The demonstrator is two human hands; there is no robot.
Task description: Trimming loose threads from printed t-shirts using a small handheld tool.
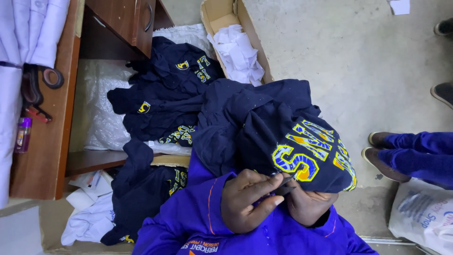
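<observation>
A navy garment (264, 127) with yellow and blue embroidered letters (306, 151) is draped over my lap. My left hand (247, 200), coming out of a bright blue sleeve, pinches a small dark pointed tool (287, 184) whose tip touches the lower edge of the embroidery. My right hand (306, 205) lies just right of it, partly under the cloth, gripping the garment's edge below the letters. The two hands touch each other.
More navy garments (165, 89) are piled on the floor by a wooden desk (45, 141) that carries scissors (40, 85) and a purple lighter (22, 134). A cardboard box (257, 45) holds white scraps. Another person's legs (410, 156) and a white plastic bag (422, 215) are at right.
</observation>
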